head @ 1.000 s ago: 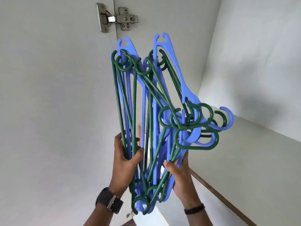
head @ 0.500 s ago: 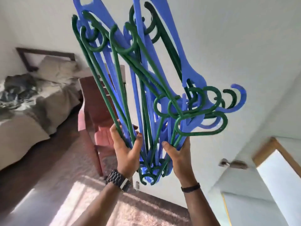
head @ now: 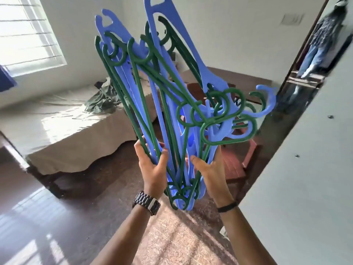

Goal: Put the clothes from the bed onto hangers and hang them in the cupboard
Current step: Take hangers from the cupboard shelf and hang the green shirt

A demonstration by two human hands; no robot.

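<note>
Hangers (head: 172, 96) now face the bed (head: 63, 119), gripped unchanged by both hands.

Cupboard door (head: 305, 169) close right of hangers (head: 172, 104)

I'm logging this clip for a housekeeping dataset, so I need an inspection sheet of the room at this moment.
Surface: bed with a beige sheet, sunlit in part.
Job's things: bundle of blue and green hangers held up in the air; crumpled green clothes lying on the bed.
Clutter: red chair behind the hangers.
Grip: left hand curled round the bundle's left side; right hand holds its right side, thumb in front.
Cables: nothing seen.
Surroundings: window with blinds at upper left; pale cupboard door on the right; mirror reflecting a person; patterned rug below.
</note>
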